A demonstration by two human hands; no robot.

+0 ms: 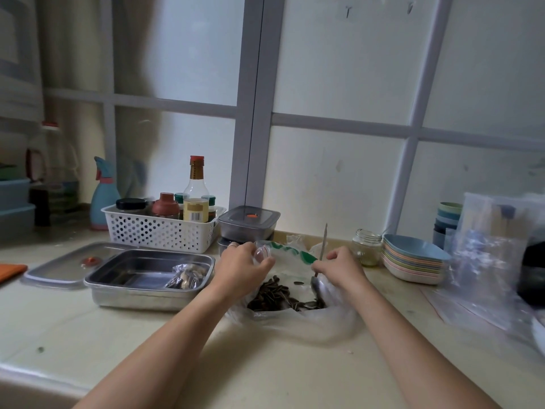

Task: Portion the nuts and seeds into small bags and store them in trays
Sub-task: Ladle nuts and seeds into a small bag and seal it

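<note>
A small clear zip bag (290,252) with a green strip along its mouth is held between both hands above the counter. My left hand (243,265) pinches its left end. My right hand (342,265) pinches the right end and also holds a metal spoon (320,278) upright. Below lies a large clear plastic bag (312,318) with a pile of dark striped sunflower seeds (280,296); the spoon's bowl rests among them. To the left stands a steel tray (124,293) holding one filled small bag of seeds (185,277).
A tray lid (59,268) lies left of the tray. Behind are a white basket of bottles (160,228), stacked grey containers (249,222), a glass jar (367,246), stacked coloured plates (413,262) and clear bags (486,258) at right.
</note>
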